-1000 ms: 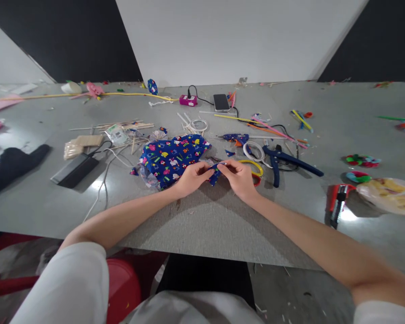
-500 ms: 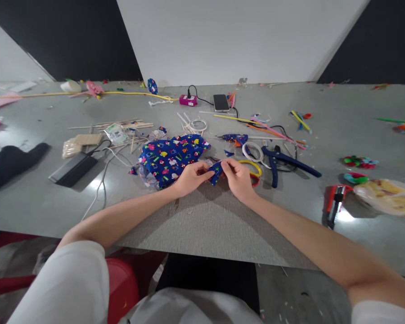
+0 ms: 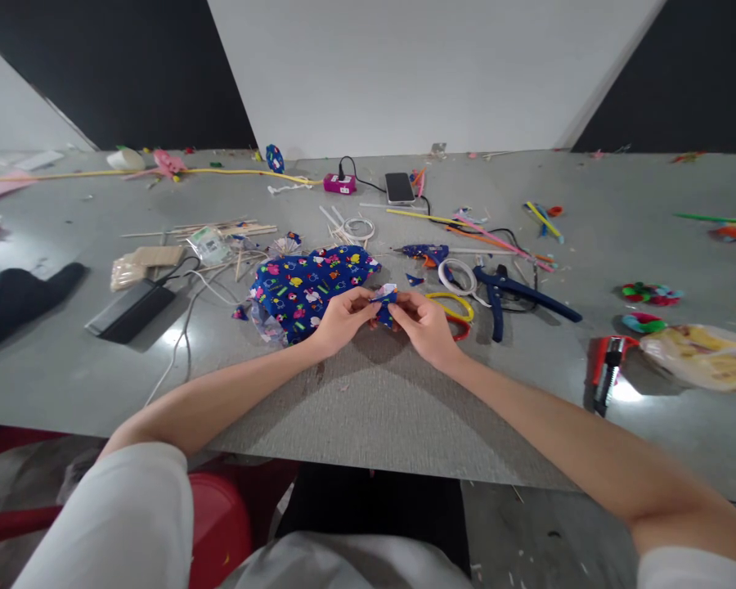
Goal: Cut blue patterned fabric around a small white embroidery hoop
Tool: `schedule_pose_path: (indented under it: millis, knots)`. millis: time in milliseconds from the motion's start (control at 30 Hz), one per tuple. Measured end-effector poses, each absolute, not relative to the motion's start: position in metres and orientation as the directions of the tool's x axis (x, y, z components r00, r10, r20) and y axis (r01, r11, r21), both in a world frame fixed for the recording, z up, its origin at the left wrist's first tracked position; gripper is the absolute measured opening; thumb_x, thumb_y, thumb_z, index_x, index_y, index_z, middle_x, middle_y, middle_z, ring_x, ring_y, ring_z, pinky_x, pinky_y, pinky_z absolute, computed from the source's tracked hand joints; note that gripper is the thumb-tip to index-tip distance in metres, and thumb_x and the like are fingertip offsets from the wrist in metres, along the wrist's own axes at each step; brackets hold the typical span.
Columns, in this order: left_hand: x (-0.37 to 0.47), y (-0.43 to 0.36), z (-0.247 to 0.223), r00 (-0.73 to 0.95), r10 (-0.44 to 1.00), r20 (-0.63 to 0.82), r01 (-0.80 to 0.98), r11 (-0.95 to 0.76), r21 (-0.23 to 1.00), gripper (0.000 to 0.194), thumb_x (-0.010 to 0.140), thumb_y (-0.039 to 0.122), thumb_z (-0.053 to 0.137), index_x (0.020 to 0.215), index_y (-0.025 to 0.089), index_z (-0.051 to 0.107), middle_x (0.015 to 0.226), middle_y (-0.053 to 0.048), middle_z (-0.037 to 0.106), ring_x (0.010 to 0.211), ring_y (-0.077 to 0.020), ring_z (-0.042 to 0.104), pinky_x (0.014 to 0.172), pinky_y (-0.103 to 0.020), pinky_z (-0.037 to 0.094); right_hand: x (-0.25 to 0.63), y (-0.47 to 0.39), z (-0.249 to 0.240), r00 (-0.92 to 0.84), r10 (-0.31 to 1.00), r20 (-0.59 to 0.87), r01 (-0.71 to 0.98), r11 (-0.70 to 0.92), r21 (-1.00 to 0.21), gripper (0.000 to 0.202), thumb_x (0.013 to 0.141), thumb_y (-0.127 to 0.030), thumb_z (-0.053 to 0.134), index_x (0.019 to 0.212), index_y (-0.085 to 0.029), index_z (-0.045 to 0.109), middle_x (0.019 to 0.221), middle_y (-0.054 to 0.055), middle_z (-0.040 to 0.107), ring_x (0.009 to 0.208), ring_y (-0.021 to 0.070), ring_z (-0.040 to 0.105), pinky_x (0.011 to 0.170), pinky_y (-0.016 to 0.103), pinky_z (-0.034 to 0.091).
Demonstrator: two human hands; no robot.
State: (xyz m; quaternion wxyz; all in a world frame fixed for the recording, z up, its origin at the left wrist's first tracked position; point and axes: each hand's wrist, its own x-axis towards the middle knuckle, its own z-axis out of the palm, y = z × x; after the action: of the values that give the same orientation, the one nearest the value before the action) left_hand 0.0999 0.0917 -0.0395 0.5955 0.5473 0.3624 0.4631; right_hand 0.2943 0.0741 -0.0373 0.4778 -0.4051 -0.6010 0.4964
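Between my two hands is a small piece of blue patterned fabric, its pale underside showing at the top edge. My left hand pinches it from the left, thumb on top. From the right, my right hand grips the same piece between thumb and fingers. A larger cloth with the same colourful print lies crumpled just beyond my left hand. Close to my right hand are yellow-and-red-handled scissors, partly hidden, and a roll of white tape. A blue glue gun rests behind them.
Dark blue pliers lie to the right, with a red-and-black utility knife farther out. Behind are a phone and a purple power socket. A black adapter box with cords and several wooden sticks occupy the left.
My hands have drawn closer together around the small fabric piece. It is now turned and folded, with its pale underside showing; my right hand has shifted slightly left.
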Motion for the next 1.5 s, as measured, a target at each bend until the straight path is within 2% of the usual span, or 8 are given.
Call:
schedule_pose_path:
  millis: [133,333,467,667,1000,1233,1400,1500]
  knots:
    - [0.0989,0.0918,-0.0391,0.342,0.935,0.093,-0.217,-0.018,0.976,0.027,0.087,0.036,0.081,0.103,0.017,0.07,0.082,-0.002,0.073,0.06,-0.0099,0.063,0.061,-0.024,0.053,0.2945,0.0726,-0.036,-0.192,0.96,0.204,-0.019,0.204,-0.979,0.026,0.097,-0.047,0.07,0.112,-0.026,0.066,0.076,-0.001,0.064,0.062,0.0162,0.058,0.06,0.031,0.049]
    - [0.0973,0.092,-0.0414,0.357,0.925,0.131,-0.24,-0.045,0.97,0.017,0.088,0.033,0.079,0.091,0.017,0.074,0.075,-0.002,0.068,0.063,-0.0103,0.061,0.061,-0.023,0.05,0.2952,0.0738,-0.0354,-0.231,0.952,0.201,-0.018,0.202,-0.979,0.02,0.096,-0.044,0.069,0.102,-0.024,0.067,0.081,0.001,0.065,0.058,0.0135,0.054,0.055,0.029,0.043]
    - [0.0973,0.0897,-0.039,0.38,0.914,0.141,-0.214,-0.061,0.975,0.018,0.088,0.034,0.079,0.092,0.017,0.076,0.074,-0.001,0.068,0.064,-0.0106,0.061,0.064,-0.024,0.051,0.2962,0.0749,-0.0347,-0.227,0.951,0.212,0.023,0.222,-0.975,0.018,0.097,-0.04,0.065,0.097,-0.023,0.067,0.084,0.001,0.066,0.058,0.0124,0.054,0.055,0.028,0.043]
    - [0.0976,0.0887,-0.0361,0.376,0.914,0.151,-0.193,-0.082,0.978,0.021,0.089,0.037,0.079,0.09,0.017,0.075,0.075,-0.001,0.068,0.063,-0.0104,0.062,0.064,-0.024,0.051,0.2968,0.0757,-0.0333,-0.214,0.953,0.213,0.05,0.228,-0.972,0.017,0.096,-0.039,0.063,0.094,-0.022,0.066,0.079,0.0,0.064,0.057,0.0123,0.054,0.055,0.027,0.042]
    - [0.0976,0.0887,-0.0377,0.356,0.924,0.138,-0.211,-0.065,0.975,0.019,0.09,0.035,0.077,0.09,0.017,0.074,0.07,-0.001,0.066,0.065,-0.0115,0.06,0.066,-0.024,0.049,0.295,0.0756,-0.0349,-0.209,0.959,0.191,-0.009,0.193,-0.981,0.013,0.09,-0.032,0.067,0.096,-0.021,0.069,0.078,0.0,0.066,0.057,0.0119,0.056,0.055,0.027,0.044]
    - [0.097,0.0931,-0.0375,0.319,0.946,0.053,-0.298,0.047,0.953,0.021,0.083,0.03,0.072,0.098,0.016,0.079,0.086,-0.006,0.072,0.068,-0.0133,0.059,0.065,-0.028,0.047,0.2928,0.0743,-0.0358,-0.216,0.959,0.183,0.005,0.189,-0.982,0.025,0.083,-0.028,0.073,0.107,-0.021,0.07,0.094,0.004,0.075,0.061,0.0133,0.06,0.057,0.029,0.05]
    - [0.0955,0.0943,-0.0392,0.353,0.935,0.044,-0.322,0.077,0.944,0.025,0.08,0.026,0.069,0.101,0.016,0.08,0.089,-0.007,0.074,0.071,-0.0146,0.061,0.067,-0.028,0.047,0.2932,0.0746,-0.037,-0.222,0.958,0.183,0.007,0.189,-0.982,0.029,0.086,-0.04,0.079,0.107,-0.021,0.071,0.094,0.005,0.075,0.065,0.014,0.062,0.058,0.029,0.051]
    - [0.0949,0.0934,-0.0415,0.373,0.927,0.048,-0.288,0.066,0.955,0.027,0.082,0.026,0.068,0.105,0.016,0.078,0.079,-0.005,0.071,0.068,-0.0144,0.06,0.065,-0.027,0.046,0.2935,0.073,-0.034,-0.198,0.965,0.169,0.022,0.177,-0.984,0.033,0.088,-0.051,0.079,0.099,-0.021,0.07,0.085,0.003,0.072,0.061,0.0133,0.059,0.056,0.028,0.048]
